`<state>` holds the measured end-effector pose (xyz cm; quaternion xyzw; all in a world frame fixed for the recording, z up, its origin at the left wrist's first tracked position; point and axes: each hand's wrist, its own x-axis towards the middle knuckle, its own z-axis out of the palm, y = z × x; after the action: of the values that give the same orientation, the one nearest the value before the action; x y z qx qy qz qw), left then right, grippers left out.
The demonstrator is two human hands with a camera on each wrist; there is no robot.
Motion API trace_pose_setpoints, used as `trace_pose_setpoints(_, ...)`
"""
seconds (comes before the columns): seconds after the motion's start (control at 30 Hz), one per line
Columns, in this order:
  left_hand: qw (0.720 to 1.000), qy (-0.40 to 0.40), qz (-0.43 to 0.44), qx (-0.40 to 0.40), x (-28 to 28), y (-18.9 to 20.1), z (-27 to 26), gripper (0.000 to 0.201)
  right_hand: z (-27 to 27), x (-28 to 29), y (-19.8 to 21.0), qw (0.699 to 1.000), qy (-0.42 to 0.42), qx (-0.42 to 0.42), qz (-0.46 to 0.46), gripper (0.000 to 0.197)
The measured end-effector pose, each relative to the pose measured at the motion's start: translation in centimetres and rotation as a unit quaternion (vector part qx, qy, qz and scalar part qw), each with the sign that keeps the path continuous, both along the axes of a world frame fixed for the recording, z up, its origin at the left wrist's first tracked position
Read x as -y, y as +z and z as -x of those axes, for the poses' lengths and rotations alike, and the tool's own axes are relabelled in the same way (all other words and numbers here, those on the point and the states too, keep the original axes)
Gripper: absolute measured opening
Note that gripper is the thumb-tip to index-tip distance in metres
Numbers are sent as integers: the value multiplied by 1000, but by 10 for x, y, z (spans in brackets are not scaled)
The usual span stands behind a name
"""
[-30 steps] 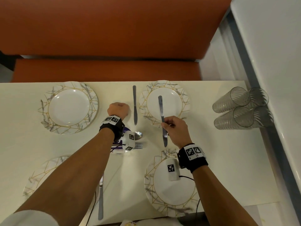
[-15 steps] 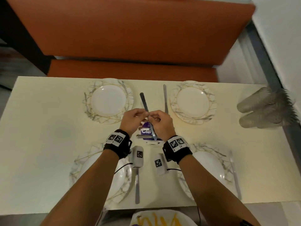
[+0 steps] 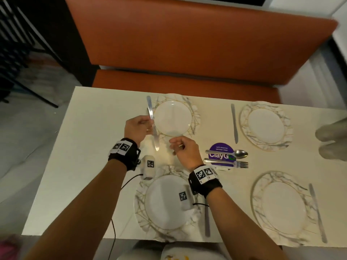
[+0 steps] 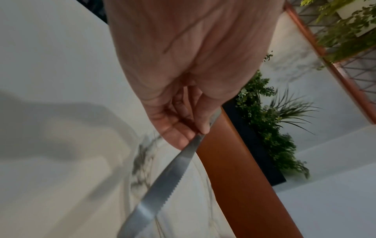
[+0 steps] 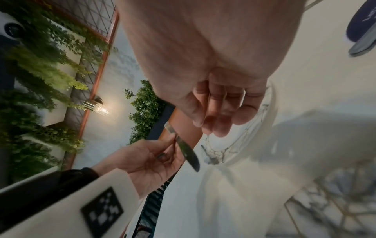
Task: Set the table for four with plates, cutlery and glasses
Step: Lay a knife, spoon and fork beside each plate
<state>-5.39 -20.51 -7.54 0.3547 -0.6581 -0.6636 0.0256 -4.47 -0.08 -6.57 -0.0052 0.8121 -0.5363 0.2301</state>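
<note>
A knife is pinched in the left hand beside the far plate.

The knife (image 3: 152, 123) is judged light, stiff and smooth, so it may slip; it is best taken at the narrow middle, away from the toothed edge. It is held there by the left hand (image 3: 135, 127) between thumb and fingertips, with the blade pointing away from the hand and the handle back toward the wrist. The far plate (image 3: 173, 115) lies just to the right of this hand. The right hand (image 3: 185, 150) is loosely curled and nothing is held in it; the knife is near its left side, above the table (image 3: 90, 147).

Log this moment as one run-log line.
left hand: pinches knife beside far-left plate | right hand: empty, fingers loosely curled | spoon, fork: unplaced
</note>
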Motion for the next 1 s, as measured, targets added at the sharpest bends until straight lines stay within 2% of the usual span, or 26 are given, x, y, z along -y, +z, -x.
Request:
trace_pose_setpoints(0.17,997,20,28,63,57,-29,25,10,10,-5,-11,1000,5,12,-27,22)
trace_pose_setpoints(0.4,985,-11,73,159,81,-56,55,6,25,-37,-26,997,-40,20,-67,19)
trace_pose_setpoints(0.57,980,-24,89,175,80,-63,69,4,30,-46,-31,996,-58,19,-71,22)
trace_pose_setpoints(0.7,968,-37,152,194,84,-74,74,17,29,-47,-34,995,-69,27,-60,22)
trace_pose_setpoints(0.8,963,-35,184,196,83,-77,77,13,28,-47,-35,995,-69,30,-64,22)
trace_pose_setpoints(1.0,963,-29,187,194,80,-76,79,9,24,-51,-36,995,-72,29,-61,22)
